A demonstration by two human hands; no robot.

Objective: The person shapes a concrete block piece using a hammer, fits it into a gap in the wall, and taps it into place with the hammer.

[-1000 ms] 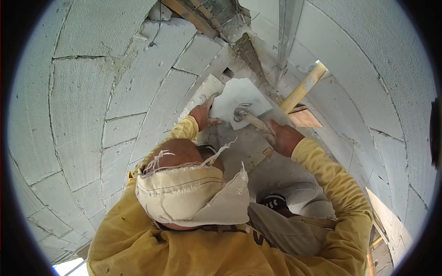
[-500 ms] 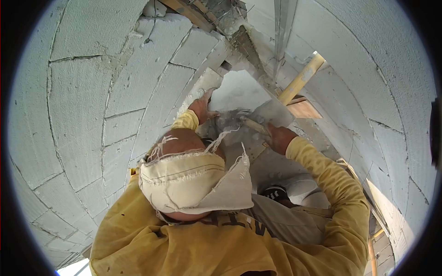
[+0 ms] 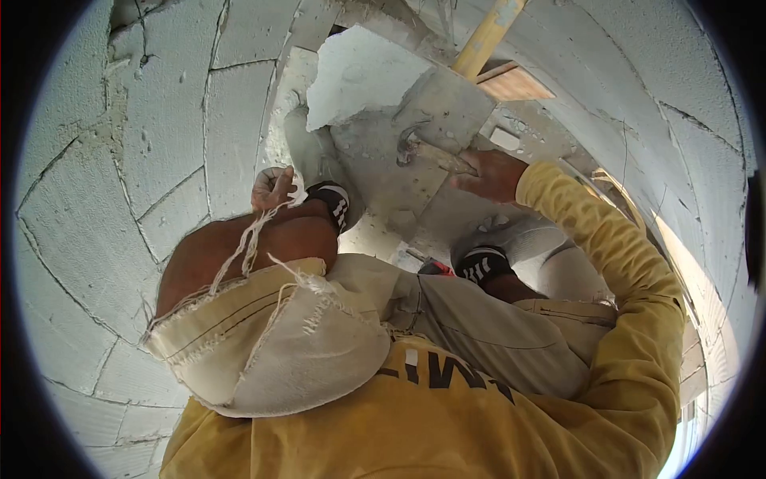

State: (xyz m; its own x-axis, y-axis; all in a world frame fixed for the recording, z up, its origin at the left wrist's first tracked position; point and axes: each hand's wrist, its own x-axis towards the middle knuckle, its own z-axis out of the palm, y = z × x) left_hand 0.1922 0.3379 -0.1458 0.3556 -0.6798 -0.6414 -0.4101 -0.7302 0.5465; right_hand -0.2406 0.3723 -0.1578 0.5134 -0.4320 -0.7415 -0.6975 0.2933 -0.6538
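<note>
My right hand (image 3: 495,176) is wrapped round the wooden handle of a hammer (image 3: 447,157), whose curved metal head is over a grey dusty slab (image 3: 447,112). Beyond the head is a pale block piece (image 3: 359,76) with a jagged broken edge; neither hand touches it. My left hand (image 3: 273,188) is drawn back beside my bent knee, close to the block wall. Its fingers are curled closed, and whatever they may hold is hidden. Loose threads from my frayed trouser leg (image 3: 239,343) hang near it.
Pale block walls (image 3: 167,104) curve up on both sides. A yellowish wooden post (image 3: 488,38) stands at the back, beside a brown board (image 3: 515,82). Rubble and dust lie around my shoes. A red-and-black object (image 3: 435,266) is on the floor between my feet.
My left hand has let go of the block piece's left edge and pulled back to my knee. My right hand still grips the hammer. The view has tilted and shifted.
</note>
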